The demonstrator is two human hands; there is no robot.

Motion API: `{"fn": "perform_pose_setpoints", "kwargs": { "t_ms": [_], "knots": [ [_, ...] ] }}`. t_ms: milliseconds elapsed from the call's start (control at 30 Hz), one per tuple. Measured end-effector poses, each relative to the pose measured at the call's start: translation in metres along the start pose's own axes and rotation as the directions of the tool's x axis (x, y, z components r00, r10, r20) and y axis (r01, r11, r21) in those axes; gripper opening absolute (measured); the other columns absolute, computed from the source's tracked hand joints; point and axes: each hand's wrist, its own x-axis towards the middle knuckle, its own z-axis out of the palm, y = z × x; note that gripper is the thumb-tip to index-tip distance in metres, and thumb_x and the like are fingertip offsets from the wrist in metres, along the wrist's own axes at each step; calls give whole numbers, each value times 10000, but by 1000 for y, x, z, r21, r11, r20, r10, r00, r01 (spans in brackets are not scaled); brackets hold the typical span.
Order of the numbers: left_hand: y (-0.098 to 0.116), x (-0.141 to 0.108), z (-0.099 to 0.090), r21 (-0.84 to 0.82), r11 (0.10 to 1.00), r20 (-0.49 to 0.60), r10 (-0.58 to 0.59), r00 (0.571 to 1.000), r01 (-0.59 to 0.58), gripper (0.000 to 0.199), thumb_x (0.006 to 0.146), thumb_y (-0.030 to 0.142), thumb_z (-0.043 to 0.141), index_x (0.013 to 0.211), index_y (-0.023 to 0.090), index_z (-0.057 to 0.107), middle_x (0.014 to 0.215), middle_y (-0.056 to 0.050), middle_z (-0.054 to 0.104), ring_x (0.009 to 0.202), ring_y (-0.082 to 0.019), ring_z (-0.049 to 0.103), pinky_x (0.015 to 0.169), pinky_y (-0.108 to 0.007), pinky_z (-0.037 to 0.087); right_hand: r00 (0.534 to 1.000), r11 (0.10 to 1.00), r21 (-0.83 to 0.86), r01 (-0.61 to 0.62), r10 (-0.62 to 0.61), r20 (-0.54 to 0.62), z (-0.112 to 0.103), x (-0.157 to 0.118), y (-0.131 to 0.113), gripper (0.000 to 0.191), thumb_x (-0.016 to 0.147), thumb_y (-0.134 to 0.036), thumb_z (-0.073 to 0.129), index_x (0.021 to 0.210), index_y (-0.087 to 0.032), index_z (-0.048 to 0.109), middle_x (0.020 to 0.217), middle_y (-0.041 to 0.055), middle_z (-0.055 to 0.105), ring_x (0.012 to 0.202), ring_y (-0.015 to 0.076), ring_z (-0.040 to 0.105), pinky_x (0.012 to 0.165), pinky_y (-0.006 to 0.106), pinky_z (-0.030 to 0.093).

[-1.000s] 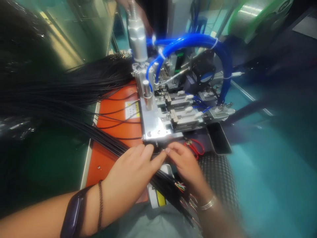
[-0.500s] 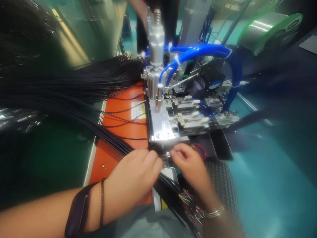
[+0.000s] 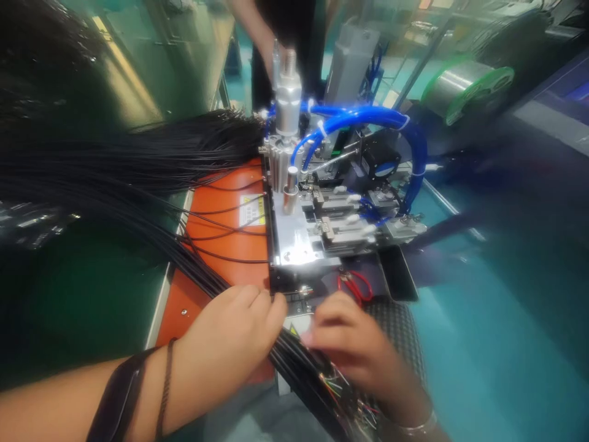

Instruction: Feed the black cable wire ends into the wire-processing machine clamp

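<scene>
My left hand (image 3: 237, 337) is closed round a bundle of black cables (image 3: 294, 362) in front of the machine. Stripped ends with thin coloured wires (image 3: 332, 387) fan out toward my lap. At the right side of this bundle is my right hand (image 3: 352, 337), its fingers curled and slightly blurred, fingertips close to the cables. Whatever lies between those fingers is hidden. Just ahead of both hands stands a metal machine (image 3: 294, 239) with a bright plate and an upright cylinder. Several single black cables run across its orange cover (image 3: 221, 245) into its side.
Red-handled pliers or cutters (image 3: 361, 287) lie beyond my right hand, beside a dark tray (image 3: 398, 273). Blue air hoses (image 3: 416, 144) arch over the machine. A large heap of black cables (image 3: 138, 153) spreads left. A spool (image 3: 464, 89) stands back right; another person's arm (image 3: 255, 31) shows behind.
My right hand has drawn back from the machine's front edge, down to the cable bundle, uncovering the red handles. My left hand keeps its hold. The view has shifted slightly.
</scene>
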Motion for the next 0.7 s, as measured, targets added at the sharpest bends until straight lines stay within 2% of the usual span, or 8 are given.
{"fn": "perform_pose_setpoints", "kwargs": {
  "t_ms": [67, 233, 333, 400, 467, 600, 633, 700],
  "knots": [
    [-3, 1, 1, -28, 1000, -1, -11, 1000, 11, 359, 641, 260, 723, 947, 110, 609, 759, -45, 577, 668, -217, 529, 598, -374, 497, 997, 996, -26, 81, -81, -3, 0, -3, -5, 287, 897, -120, 540, 1119, -277, 631, 895, 23, 618, 848, 157, 518, 775, 318, 446],
    [-13, 5, 5, -45, 999, -60, -5, 998, 3, 271, 707, 35, 569, 962, 117, 611, 774, -40, 614, 695, -204, 566, 639, -370, 528, 986, 991, -68, 116, -123, -110, 8, 4, -4, 225, 873, -93, 571, 1043, -212, 656, 867, 27, 667, 832, 165, 521, 751, 323, 462],
    [-20, 9, 4, -41, 999, -79, -21, 997, 18, 245, 728, 23, 538, 932, 130, 622, 825, -56, 637, 728, -216, 588, 632, -375, 537, 981, 990, -54, 127, -133, -138, 10, 11, 1, 217, 873, -95, 566, 1049, -191, 649, 909, 41, 690, 855, 165, 567, 778, 328, 480],
    [-22, 10, 1, -7, 1000, -143, 7, 990, -8, 247, 765, 27, 501, 956, 118, 628, 887, -82, 653, 778, -229, 607, 635, -378, 543, 978, 990, -66, 122, -131, -165, 11, 17, 4, 208, 875, -109, 564, 1042, -193, 654, 919, 45, 697, 866, 167, 590, 784, 334, 489],
    [-20, 9, -3, 36, 997, -258, 79, 963, -72, 261, 814, 41, 447, 992, 95, 629, 929, -108, 663, 818, -237, 620, 642, -375, 547, 972, 992, -86, 87, -104, -210, 14, 22, 7, 194, 869, -118, 575, 1013, -208, 667, 899, 36, 701, 845, 165, 603, 770, 335, 495],
    [-9, 0, -8, 81, 979, -478, 204, 854, -188, 232, 841, 96, 452, 982, 41, 627, 1044, -165, 650, 943, -280, 607, 794, -421, 529, 965, 995, -100, 0, -26, -262, 21, 29, 8, 189, 842, -108, 617, 972, -227, 685, 868, 14, 702, 806, 156, 604, 761, 331, 487],
    [-7, -1, -7, 77, 977, -493, 210, 844, -198, 219, 837, 106, 466, 970, 41, 627, 1087, -174, 637, 977, -294, 595, 832, -437, 514, 957, 994, -104, -33, 1, -290, 22, 30, 8, 189, 836, -104, 626, 963, -229, 690, 859, 11, 702, 803, 155, 602, 762, 329, 483],
    [-3, -3, -6, 54, 982, -476, 185, 860, -181, 195, 832, 120, 483, 943, 55, 629, 1149, -173, 614, 1011, -305, 578, 866, -452, 495, 914, 987, -108, -118, 66, -400, 24, 31, 7, 182, 826, -100, 638, 937, -231, 699, 840, 8, 699, 802, 155, 599, 763, 323, 480]
  ]
}}
